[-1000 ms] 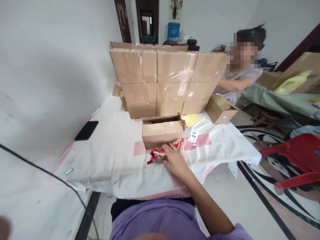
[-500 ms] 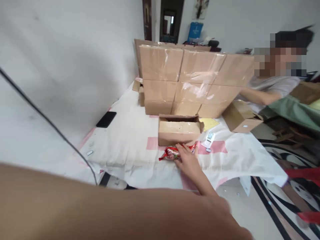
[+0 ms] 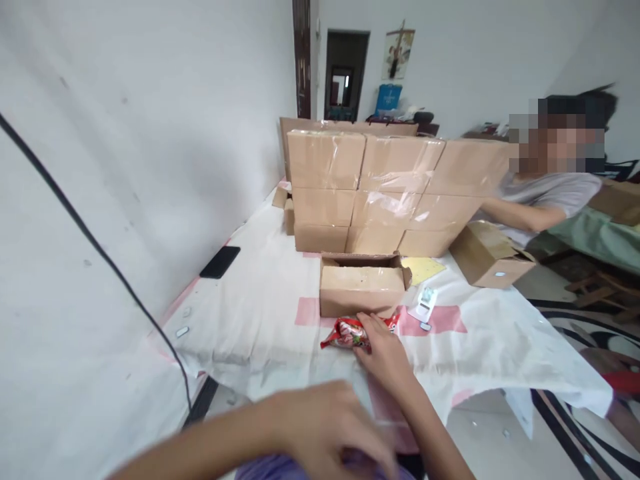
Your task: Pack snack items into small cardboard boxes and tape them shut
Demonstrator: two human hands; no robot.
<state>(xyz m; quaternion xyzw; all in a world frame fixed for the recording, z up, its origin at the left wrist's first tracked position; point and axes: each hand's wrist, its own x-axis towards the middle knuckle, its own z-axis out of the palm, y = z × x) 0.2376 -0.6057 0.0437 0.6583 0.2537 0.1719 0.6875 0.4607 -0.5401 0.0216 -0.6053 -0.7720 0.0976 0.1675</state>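
My right hand [image 3: 383, 350] lies over a shiny red printed packet [image 3: 345, 331], its fingers curled across the top and the thumb on the near side. The packet rests on the white cloth, right in front of a small open cardboard box [image 3: 363, 290]. Low in the view, close to my body, my left hand [image 3: 335, 427] hangs in the air, blurred, with fingers bent downward. Whether anything is in it I cannot make out.
A taped stack of cartons [image 3: 383, 193] stands behind the small box. A black phone [image 3: 220, 262] lies at the left, a white printed card [image 3: 425, 303] and yellow sheet [image 3: 425, 269] at the right. Another person [image 3: 540, 217] reaches behind a second open box [image 3: 487, 257]. A dark cable [image 3: 105, 247] hangs left.
My left arm, which stretched across the bottom, has drawn back so its hand now shows at the lower middle. The view has tilted up a little. My right hand stays on the packet.
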